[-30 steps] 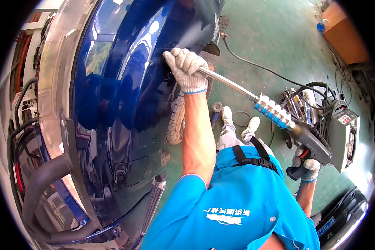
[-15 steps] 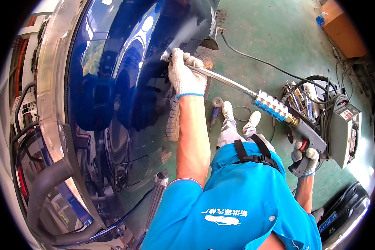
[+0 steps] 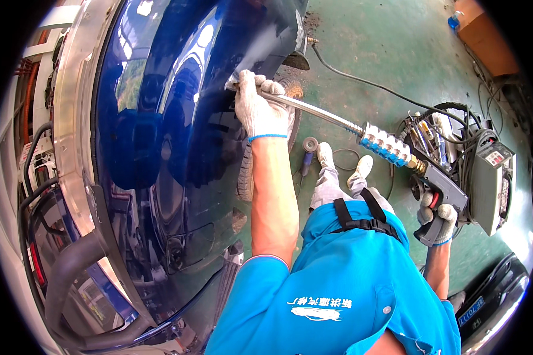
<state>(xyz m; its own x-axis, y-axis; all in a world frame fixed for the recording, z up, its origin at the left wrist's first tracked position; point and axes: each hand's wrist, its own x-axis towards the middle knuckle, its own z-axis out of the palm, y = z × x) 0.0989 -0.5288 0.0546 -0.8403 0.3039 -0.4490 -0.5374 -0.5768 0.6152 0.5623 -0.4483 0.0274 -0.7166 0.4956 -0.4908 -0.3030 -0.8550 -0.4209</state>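
Note:
A slide-hammer dent puller (image 3: 323, 113) spans both my hands, its tip against the blue car body (image 3: 154, 118). My left hand (image 3: 260, 112), in a white knit glove, is closed round the front of its metal shaft. Beside those fingers the panel has a sanded grey patch (image 3: 260, 53); the glove hides part of the tip. A ribbed silver-and-blue sliding weight (image 3: 387, 144) sits farther along the shaft. On the right, my gloved right hand (image 3: 439, 218) wraps the dark pistol grip, fingers by a red trigger.
A welding machine (image 3: 493, 177) with cables and a tray of tools (image 3: 423, 139) stands at the right. A hose (image 3: 373, 86) crosses the green floor. Near my feet lies an angle grinder (image 3: 308, 155). The car's tyre (image 3: 245, 177) is below my left hand; another dark car (image 3: 494, 299) is at lower right.
The dent puller's grip end and my right hand have shifted slightly right and down. My left hand has moved slightly left, still closed on the shaft.

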